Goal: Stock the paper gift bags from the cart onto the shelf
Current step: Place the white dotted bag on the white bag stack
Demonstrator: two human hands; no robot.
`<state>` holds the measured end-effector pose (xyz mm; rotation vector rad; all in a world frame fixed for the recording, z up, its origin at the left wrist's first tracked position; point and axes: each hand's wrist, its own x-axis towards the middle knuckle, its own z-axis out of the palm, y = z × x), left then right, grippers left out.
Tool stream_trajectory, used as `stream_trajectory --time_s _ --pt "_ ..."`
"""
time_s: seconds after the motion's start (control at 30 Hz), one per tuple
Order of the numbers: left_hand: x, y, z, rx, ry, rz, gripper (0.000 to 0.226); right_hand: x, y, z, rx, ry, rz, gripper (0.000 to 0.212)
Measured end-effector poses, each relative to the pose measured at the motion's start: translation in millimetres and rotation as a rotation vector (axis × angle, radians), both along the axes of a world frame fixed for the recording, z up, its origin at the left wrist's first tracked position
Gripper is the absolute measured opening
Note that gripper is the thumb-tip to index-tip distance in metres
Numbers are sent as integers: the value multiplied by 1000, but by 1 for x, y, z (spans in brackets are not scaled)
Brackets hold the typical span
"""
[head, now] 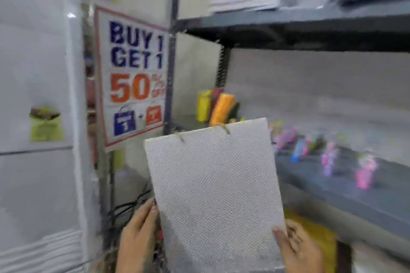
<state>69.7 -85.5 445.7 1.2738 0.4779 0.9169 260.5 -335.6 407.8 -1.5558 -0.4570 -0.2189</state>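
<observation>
- The paper gift bag (216,195) is flat, upright, just in front of the shelf (346,186).
- Left hand (137,235) and right hand (297,248) pinch its lower edges.
- Judged light, creasable (twine handles at top); support both sides.

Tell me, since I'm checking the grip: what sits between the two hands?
In the head view, the white gift bag sits between them, upright and flat, left hand on one lower edge, right hand on the other.

The paper gift bag (217,193) is white with a fine dotted pattern and tan twine handles (224,128). The shelf (332,188) is dark grey. At ten o'clock, the sale sign (133,77) shows blue and orange lettering on white, red-bordered.
</observation>
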Motion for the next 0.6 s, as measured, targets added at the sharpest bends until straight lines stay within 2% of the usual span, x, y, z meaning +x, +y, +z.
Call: stream_trajectory --time_s 0.03,0.07,0.17,0.23,0.37,0.43,0.53,0.6 --pt "20 -37 13 7 31 -95 27 -3 -20 9 8 -6 -32 30" --pt "30 -56 22 70 15 -252 29 -9 -48 20 36 -18 -92 28" --pt "61 -96 27 101 -27 -546 29 -30 -115 43 153 -42 -251 25" --pt "72 -114 27 154 -11 -680 51 -40 -148 59 227 -39 -326 15" --pt "95 -169 44 151 -107 -918 41 -61 -208 79 333 -30 -449 22" --pt "104 -182 51 146 -167 -963 45 -69 -222 87 374 -10 -462 22" --pt "110 -194 54 142 -211 -1001 73 -86 -234 93 405 16 -469 21" --pt "114 -198 51 128 -197 -999 65 -95 -237 93 426 38 -461 19"
